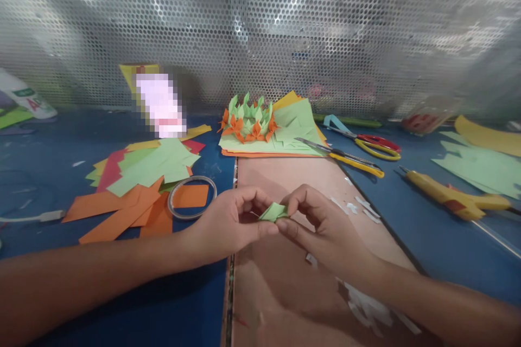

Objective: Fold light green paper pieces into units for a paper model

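Observation:
Between my two hands is a small folded piece of light green paper [272,212]. My left hand [238,216] pinches its left side between thumb and fingers. At its right end, my right hand [315,216] pinches it the same way. Both hands are above a brown board [264,303]. Beyond them, a ring of folded green and orange paper shapes [249,122] rests on a stack of coloured paper sheets [299,124]. A roll of tape [171,203] lies just left of my left hand, partly over orange paper strips [122,211].
At right lie a yellow-handled cutter [345,161], scissors [374,143], a yellow glue gun [456,192] and green paper pieces [484,165]. White scraps [368,306] litter the board. Left are green paper strips [157,162], a blurred-out phone-like object [160,103], a white bottle [30,95] and a cable [51,216].

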The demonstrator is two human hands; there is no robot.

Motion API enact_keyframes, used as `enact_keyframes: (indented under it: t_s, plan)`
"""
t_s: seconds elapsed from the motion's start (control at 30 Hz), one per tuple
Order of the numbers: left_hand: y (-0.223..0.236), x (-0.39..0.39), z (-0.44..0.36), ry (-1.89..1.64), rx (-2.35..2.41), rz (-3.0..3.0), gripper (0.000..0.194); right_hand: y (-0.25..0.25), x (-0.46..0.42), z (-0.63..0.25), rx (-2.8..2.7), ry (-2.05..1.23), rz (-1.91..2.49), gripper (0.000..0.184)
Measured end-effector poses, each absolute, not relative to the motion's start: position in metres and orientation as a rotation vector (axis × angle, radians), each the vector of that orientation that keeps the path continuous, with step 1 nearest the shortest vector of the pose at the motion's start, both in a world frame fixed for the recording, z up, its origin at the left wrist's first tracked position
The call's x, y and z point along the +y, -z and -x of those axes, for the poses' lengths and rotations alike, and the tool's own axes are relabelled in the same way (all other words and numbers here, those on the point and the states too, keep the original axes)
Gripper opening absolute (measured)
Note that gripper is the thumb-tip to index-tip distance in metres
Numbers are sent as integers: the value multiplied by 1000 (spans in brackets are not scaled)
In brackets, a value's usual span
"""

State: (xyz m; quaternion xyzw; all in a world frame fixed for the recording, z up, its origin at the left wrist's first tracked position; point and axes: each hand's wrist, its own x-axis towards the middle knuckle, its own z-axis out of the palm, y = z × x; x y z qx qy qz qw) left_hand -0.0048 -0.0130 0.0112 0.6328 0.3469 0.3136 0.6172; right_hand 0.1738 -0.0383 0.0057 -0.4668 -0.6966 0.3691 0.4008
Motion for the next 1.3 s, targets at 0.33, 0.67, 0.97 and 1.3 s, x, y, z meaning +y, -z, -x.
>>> enact_keyframes:
  t_s: [0.33,0.67,0.97,1.3]
  plan:
    - [-10,-12,8,-743,835,-1704,13,-8,-38,-171,-1697,-1053,1143,16]
    - [-11,-9,7,-929,756,-1617,9,-8,-31,-173,-1583,-1315,1038,14]
    - [-11,-10,7,-844,706,-1466,14,-5,-29,-173,-1420,-1501,1000,23]
    - [-9,-9,6,-895,645,-1414,11,-12,-37,-175,-1644,-1093,1098,11]
